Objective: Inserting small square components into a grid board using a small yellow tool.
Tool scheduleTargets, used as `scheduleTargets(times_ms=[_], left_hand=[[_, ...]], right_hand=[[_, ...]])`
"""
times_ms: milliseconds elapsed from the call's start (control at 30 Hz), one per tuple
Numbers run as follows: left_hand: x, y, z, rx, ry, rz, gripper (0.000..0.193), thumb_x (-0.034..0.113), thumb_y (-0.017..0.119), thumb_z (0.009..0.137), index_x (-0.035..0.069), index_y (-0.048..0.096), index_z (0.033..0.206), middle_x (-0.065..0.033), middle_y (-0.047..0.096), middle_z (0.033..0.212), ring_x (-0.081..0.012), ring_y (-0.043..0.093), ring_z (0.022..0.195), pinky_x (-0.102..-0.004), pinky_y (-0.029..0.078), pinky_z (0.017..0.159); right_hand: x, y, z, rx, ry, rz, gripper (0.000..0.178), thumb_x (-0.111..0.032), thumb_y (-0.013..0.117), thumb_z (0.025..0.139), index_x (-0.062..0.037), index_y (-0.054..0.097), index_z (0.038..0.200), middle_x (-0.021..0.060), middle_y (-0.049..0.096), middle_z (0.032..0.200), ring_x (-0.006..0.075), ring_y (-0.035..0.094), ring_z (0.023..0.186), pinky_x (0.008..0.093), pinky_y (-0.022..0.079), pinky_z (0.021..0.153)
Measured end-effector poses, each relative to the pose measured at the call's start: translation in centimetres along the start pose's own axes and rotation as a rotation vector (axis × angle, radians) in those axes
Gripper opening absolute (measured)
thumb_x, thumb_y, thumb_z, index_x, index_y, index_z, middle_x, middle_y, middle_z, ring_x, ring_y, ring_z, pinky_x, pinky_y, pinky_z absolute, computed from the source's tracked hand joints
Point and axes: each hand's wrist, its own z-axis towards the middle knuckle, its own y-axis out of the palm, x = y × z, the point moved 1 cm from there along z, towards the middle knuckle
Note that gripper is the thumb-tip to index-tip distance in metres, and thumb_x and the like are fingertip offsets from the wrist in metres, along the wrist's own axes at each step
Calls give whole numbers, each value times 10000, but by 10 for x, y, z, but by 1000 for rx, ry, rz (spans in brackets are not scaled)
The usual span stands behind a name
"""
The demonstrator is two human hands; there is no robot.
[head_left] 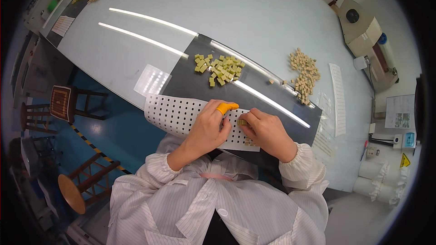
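Note:
A white sheet point(170, 112) with rows of small square black holes lies along the table's near edge, its left end curving up. My left hand point(206, 127) rests on it, an orange finger cot point(227, 107) on the index finger, which is stretched out with the thumb apart. Close beside it, my right hand point(269, 131) pinches a small yellow-green block point(242, 122) over the sheet, partly covered by the fingers. Several beige pieces point(250, 142) sit at the sheet's right end, below my right hand. Beyond my hands is a loose pile of yellow-green blocks point(223, 69).
Small beige cubes point(303, 72) are heaped at the right, some scattered. A clear plastic sheet point(152, 80) lies left of the black mat point(259, 93). Another perforated white strip point(337, 100) and a beige machine point(360, 27) stand farther right. Wooden stools point(77, 193) are on the floor left.

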Motion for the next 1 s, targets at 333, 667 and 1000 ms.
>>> scheduleTargets(times_ms=[333,667,1000], left_hand=[[1,-1,0,0,-5,-3,336,-56,588,777,-30,642,1107,-187,639,1057,-348,625,970,-385,515,843],[0,0,1,8,21,3,291,-55,591,778,-31,651,1061,-162,640,1061,-329,623,969,-380,515,831],[3,0,2,-40,41,-2,250,32,715,752,-34,669,989,-132,623,1121,-302,604,1028,-378,502,890]], right_hand=[[-2,1,0,10,-8,-2,160,-139,711,847,-55,651,969,86,601,845,284,647,680,373,526,599],[-2,0,0,-8,27,14,193,-162,715,854,-48,632,986,96,608,853,304,648,697,389,524,618],[1,-13,-4,-13,72,86,263,-129,754,821,-51,645,1048,92,637,879,266,657,713,348,533,633]])
